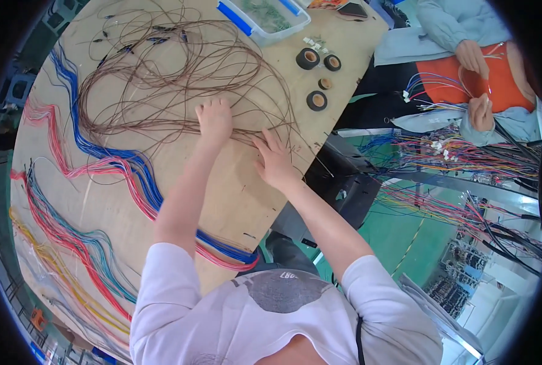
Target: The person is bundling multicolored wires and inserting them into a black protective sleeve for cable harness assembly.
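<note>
A large loose tangle of thin brown wires [131, 125] lies in wide loops over the far part of the wooden table. My left hand [215, 123] is closed over the strands at the near side of the loops, its fingers curled on them. To its right, my right hand [275, 161] rests by the same strands with fingers stretched and apart, fingertips at the wires. Dark connector ends [158, 41] show at the far left of the tangle. What lies under my left palm is hidden.
Blue wires [75, 115] and pink wires [58, 143] run along the left, with red, teal and yellow bundles beyond. Black tape rolls [308, 58] and a clear bin [265, 21] stand far right. Another person [465, 67] handles wires beside a rack of hanging cables.
</note>
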Action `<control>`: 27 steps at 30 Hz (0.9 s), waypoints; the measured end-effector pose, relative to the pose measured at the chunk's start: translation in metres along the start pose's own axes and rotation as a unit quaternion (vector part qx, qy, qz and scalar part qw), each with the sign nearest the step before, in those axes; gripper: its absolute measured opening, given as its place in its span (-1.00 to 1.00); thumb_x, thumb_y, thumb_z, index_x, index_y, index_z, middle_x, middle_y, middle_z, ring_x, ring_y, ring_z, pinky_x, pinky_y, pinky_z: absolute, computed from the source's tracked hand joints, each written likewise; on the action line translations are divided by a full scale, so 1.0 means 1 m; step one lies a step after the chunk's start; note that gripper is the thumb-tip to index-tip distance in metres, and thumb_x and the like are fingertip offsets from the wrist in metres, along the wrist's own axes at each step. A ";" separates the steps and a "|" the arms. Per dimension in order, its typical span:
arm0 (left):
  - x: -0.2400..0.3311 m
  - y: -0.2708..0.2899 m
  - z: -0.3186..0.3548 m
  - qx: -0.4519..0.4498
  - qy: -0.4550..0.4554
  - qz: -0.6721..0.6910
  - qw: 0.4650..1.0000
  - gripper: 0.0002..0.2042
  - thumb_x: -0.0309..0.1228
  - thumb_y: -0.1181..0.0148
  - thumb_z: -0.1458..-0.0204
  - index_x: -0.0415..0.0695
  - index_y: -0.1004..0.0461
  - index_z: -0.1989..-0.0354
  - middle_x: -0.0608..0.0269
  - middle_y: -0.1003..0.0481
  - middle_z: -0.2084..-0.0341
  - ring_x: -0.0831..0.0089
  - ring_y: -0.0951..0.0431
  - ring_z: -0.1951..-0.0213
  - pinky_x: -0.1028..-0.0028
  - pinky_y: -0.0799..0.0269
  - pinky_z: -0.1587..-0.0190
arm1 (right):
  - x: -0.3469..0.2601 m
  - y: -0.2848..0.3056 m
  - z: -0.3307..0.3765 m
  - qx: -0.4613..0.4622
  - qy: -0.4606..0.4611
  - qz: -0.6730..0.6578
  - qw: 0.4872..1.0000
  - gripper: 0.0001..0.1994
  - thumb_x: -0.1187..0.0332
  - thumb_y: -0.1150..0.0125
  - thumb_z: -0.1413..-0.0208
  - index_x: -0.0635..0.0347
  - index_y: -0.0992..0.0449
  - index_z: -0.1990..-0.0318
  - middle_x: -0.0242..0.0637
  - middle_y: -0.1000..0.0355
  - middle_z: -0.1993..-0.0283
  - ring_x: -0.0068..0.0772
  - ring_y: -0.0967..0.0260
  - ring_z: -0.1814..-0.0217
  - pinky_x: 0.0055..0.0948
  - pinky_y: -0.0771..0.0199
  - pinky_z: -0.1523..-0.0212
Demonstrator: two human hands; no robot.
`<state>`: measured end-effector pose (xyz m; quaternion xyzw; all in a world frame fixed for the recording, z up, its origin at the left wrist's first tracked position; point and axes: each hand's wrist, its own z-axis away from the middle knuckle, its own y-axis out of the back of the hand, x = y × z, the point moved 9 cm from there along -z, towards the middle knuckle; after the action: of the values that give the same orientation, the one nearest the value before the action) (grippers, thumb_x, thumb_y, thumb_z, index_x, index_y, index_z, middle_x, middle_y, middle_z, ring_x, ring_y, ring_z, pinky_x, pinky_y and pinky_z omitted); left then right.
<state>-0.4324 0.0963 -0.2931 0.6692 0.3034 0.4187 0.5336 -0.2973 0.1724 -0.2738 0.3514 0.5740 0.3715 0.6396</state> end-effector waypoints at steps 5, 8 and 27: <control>-0.032 0.053 0.030 -0.116 -0.060 0.020 0.991 -0.88 -0.50 0.06 0.17 -0.18 -0.35 0.41 0.10 -0.40 0.50 0.22 -0.38 0.35 0.30 -0.23 0.30 | 0.026 0.007 -0.002 0.024 -0.069 -0.142 0.987 -0.39 0.37 -0.19 0.29 0.14 -0.13 -0.03 -0.05 0.09 -0.15 -0.04 0.10 -0.17 -0.27 0.01 -0.11; -0.037 0.115 0.060 -0.182 -0.020 0.154 0.971 -0.90 -0.53 -0.02 0.18 -0.20 -0.37 0.43 0.12 -0.39 0.59 0.25 -0.37 0.43 0.37 -0.23 0.37 | -0.019 0.040 -0.011 0.061 -0.017 -0.127 0.990 -0.40 0.35 -0.18 0.28 0.15 -0.13 -0.03 -0.04 0.04 -0.13 -0.09 0.08 -0.17 -0.28 0.01 -0.10; -0.026 0.039 0.402 0.111 0.487 0.297 0.814 -0.82 -0.39 -0.03 0.13 -0.26 -0.40 0.41 0.10 -0.41 0.64 0.36 -0.42 0.56 0.44 -0.32 0.46 | -0.078 -0.118 0.148 -0.300 0.002 -0.132 0.945 -0.75 0.22 -0.15 0.22 0.27 -0.42 0.58 -0.12 -0.36 0.61 -0.21 -0.35 0.49 -0.33 -0.30 0.42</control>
<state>-0.0906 -0.1207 -0.2940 0.4903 0.3541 0.7915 0.0880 -0.1467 0.0444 -0.3259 0.0635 0.4784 0.4395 0.7576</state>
